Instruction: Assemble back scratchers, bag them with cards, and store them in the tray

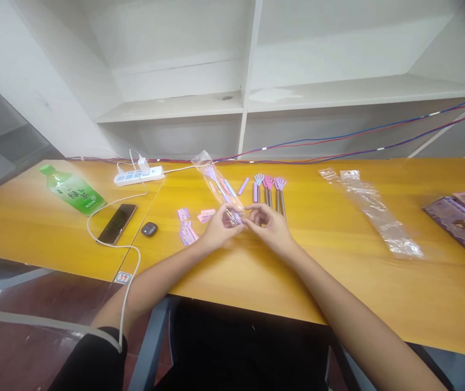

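A clear plastic bag (pixel 215 184) lies slanted on the table, and a purple hand-shaped back scratcher (pixel 210 172) shows through it. My left hand (pixel 221 225) is closed around the bag's near end, thumb and fingers pinching the film. Facing it, my right hand (pixel 271 225) has its thumb and index fingertips together at the same end; the bit of film between them is hard to make out. Just beyond my right hand are several more back scratchers (pixel 268 182) in pale blue, pink and purple, with metal rods. A loose purple handle (pixel 243 185) lies beside them.
Small printed cards (pixel 187 233) lie left of my hands. Farther left are an earbud case (pixel 149 228), a phone (pixel 117 224), a green bottle (pixel 73 190) and a power strip (pixel 138 175) with a white cable. Flat clear bags (pixel 375 212) and a patterned box (pixel 460 220) are rightward.
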Motion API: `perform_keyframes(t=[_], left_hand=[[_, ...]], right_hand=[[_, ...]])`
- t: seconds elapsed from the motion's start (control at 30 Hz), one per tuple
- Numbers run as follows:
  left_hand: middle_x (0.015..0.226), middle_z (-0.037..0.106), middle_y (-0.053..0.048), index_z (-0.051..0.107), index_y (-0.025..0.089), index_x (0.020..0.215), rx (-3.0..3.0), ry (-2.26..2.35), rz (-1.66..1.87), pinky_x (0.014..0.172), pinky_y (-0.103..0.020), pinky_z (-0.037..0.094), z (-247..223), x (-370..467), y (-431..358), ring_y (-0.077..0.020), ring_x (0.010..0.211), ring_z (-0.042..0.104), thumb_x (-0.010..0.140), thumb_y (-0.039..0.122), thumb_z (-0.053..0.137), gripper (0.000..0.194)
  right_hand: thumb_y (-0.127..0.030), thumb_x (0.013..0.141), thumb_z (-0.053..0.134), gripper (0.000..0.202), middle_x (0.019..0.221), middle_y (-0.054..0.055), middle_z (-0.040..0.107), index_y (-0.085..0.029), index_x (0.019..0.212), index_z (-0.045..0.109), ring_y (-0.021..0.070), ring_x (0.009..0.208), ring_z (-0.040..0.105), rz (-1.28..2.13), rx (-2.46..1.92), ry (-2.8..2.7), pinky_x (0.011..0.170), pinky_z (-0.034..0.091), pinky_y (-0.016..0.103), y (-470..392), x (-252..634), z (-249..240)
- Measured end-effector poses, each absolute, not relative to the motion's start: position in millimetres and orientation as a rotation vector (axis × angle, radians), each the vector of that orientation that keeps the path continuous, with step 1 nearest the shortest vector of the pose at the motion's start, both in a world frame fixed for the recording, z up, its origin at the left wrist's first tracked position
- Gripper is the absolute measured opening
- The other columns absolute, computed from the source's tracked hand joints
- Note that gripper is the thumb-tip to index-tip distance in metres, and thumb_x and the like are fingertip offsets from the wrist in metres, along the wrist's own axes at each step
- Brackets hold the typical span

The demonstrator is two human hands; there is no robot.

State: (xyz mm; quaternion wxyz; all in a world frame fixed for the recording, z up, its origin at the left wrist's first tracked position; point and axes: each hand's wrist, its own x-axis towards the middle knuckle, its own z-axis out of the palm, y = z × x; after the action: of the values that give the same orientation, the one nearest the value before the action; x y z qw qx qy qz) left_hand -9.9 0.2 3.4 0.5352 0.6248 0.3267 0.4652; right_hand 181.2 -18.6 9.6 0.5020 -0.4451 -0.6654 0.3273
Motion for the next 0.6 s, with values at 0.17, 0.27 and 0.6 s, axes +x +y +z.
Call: perform_keyframes(t=[0.17, 0.27, 0.6], left_hand=[[0.119, 0.064, -0.007, 0.059, 0.022, 0.116, 1.474, 0.657, 1.081, 0.099, -0.035, 0.051, 2, -11, 5, -0.0221, 0.113, 0.064, 0.077, 0.038, 0.088, 0.051], [0.128, 0.063, -0.009, 0.061, 0.023, 0.124, 1.501, 0.625, 1.045, 0.102, -0.036, 0.049, 2, -14, 8, -0.0245, 0.120, 0.062, 0.079, 0.039, 0.087, 0.054], [0.101, 0.069, -0.005, 0.065, 0.024, 0.134, 1.629, 0.746, 0.954, 0.084, -0.033, 0.053, 10, -22, 12, -0.0219, 0.091, 0.064, 0.079, 0.042, 0.085, 0.061]], right_hand=[[-0.050, 0.086, 0.078, 0.041, 0.097, 0.003, 0.063, -0.025, 0.116, 0.067, 0.0149, 0.072, 0.060, 0.836, -1.113, -1.583, 0.065, 0.051, 0.031, -13, 185, 4], [-0.057, 0.085, 0.077, 0.045, 0.089, 0.001, 0.064, -0.023, 0.113, 0.063, 0.0146, 0.067, 0.061, 1.111, -1.079, -1.518, 0.056, 0.052, 0.029, -13, 183, 4], [-0.059, 0.071, 0.088, 0.054, 0.076, -0.002, 0.065, -0.022, 0.096, 0.058, 0.0122, 0.059, 0.061, 1.309, -1.030, -1.333, 0.054, 0.054, 0.027, -11, 177, 6]])
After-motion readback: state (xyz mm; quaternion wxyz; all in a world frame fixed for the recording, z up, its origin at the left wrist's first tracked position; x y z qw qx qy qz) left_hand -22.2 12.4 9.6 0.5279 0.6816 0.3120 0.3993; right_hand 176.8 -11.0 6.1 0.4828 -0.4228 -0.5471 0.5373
